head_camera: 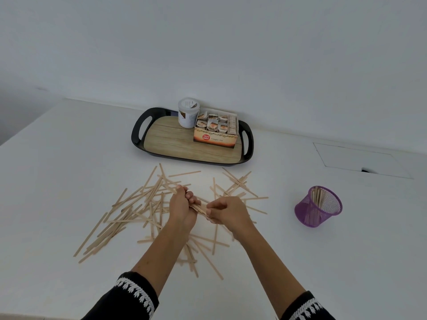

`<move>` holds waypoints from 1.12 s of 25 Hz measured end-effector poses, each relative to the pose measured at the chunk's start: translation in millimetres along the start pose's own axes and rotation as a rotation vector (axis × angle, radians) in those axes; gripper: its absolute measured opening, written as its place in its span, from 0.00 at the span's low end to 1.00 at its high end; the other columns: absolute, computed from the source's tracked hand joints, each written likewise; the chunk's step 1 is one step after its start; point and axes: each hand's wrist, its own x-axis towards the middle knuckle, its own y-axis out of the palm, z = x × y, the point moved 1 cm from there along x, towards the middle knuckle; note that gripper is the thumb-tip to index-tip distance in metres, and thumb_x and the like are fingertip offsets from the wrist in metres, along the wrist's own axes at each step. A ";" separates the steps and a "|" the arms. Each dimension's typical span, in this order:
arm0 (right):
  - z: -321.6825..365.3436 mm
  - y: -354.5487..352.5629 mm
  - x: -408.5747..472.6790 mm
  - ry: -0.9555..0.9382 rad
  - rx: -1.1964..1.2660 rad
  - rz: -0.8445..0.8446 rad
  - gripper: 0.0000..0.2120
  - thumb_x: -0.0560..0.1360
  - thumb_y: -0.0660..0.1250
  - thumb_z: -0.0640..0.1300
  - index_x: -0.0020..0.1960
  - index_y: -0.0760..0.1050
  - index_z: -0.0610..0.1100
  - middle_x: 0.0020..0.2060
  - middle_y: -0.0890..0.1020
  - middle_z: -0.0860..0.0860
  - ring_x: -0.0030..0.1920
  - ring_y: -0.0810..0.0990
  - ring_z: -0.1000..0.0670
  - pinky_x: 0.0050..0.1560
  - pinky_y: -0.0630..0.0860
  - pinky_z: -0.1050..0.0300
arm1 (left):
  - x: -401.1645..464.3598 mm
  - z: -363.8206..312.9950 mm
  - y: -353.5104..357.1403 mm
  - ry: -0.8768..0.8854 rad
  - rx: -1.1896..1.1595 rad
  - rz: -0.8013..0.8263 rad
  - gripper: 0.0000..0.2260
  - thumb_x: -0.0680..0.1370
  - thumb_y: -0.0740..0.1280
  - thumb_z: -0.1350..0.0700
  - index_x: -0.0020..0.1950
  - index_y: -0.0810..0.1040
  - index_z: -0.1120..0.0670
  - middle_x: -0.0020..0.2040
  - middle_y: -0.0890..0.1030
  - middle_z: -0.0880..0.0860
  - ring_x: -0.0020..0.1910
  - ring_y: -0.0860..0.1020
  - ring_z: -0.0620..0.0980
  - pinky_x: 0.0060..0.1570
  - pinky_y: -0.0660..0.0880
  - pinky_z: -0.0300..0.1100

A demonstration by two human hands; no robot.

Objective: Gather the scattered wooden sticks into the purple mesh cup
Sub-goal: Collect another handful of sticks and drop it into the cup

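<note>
Many thin wooden sticks (129, 213) lie scattered across the white table, thickest to the left and behind my hands. My left hand (182, 207) grips a small bundle of sticks (201, 208) above the pile. My right hand (227, 212) holds the bundle's other end with curled fingers. The purple mesh cup (318, 206) stands upright to the right, apart from both hands, with several sticks inside it.
A black-rimmed tray (138, 128) with a wood-look base sits at the back by the wall, carrying a white jar (188, 113) and an open box of ginger tea (216, 129). A flat panel (360, 159) is set into the table at the far right.
</note>
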 end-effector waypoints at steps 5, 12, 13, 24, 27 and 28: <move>7.8 -21.0 -0.8 0.023 -0.141 -0.040 0.04 0.68 0.74 0.36 0.40 0.81 0.44 0.33 0.81 0.50 0.34 0.79 0.53 0.40 0.79 0.58 | 3.6 -8.5 -6.3 -0.013 -0.004 0.005 0.15 0.84 0.54 0.50 0.40 0.69 0.55 0.23 0.64 0.47 0.19 0.61 0.42 0.20 0.62 0.33; 18.5 0.6 3.7 -0.135 -0.203 -0.227 0.04 0.68 0.73 0.40 0.43 0.81 0.45 0.37 0.82 0.53 0.39 0.81 0.55 0.41 0.75 0.66 | -21.0 19.3 -1.5 -0.254 0.248 0.231 0.24 0.80 0.56 0.39 0.49 0.76 0.60 0.38 0.77 0.55 0.35 0.75 0.50 0.36 0.74 0.41; 18.6 5.1 3.1 -0.143 -0.230 -0.215 0.04 0.69 0.72 0.41 0.44 0.81 0.45 0.37 0.83 0.53 0.40 0.81 0.56 0.41 0.76 0.66 | -23.8 22.4 -1.3 -0.258 0.253 0.261 0.29 0.80 0.53 0.38 0.55 0.78 0.63 0.47 0.80 0.59 0.45 0.77 0.55 0.47 0.75 0.46; -27.1 22.5 -17.6 0.481 1.077 -0.236 0.08 0.78 0.62 0.39 0.44 0.76 0.37 0.34 0.79 0.45 0.34 0.77 0.50 0.37 0.75 0.59 | -49.7 8.8 24.9 0.298 0.541 0.358 0.22 0.75 0.66 0.41 0.28 0.63 0.50 0.23 0.62 0.48 0.21 0.58 0.45 0.20 0.58 0.36; -22.6 38.0 -20.0 0.559 1.274 -0.048 0.14 0.81 0.56 0.43 0.44 0.77 0.37 0.35 0.80 0.45 0.37 0.78 0.49 0.42 0.75 0.57 | -59.9 6.8 34.6 0.405 0.564 0.493 0.23 0.74 0.68 0.41 0.29 0.62 0.53 0.23 0.62 0.49 0.21 0.58 0.45 0.21 0.58 0.37; -20.0 41.2 -20.3 0.545 1.317 0.015 0.15 0.81 0.54 0.42 0.43 0.77 0.38 0.35 0.78 0.46 0.37 0.77 0.49 0.43 0.74 0.57 | -60.5 6.7 35.0 0.430 0.562 0.524 0.24 0.74 0.68 0.42 0.30 0.63 0.56 0.23 0.63 0.50 0.21 0.59 0.45 0.21 0.59 0.37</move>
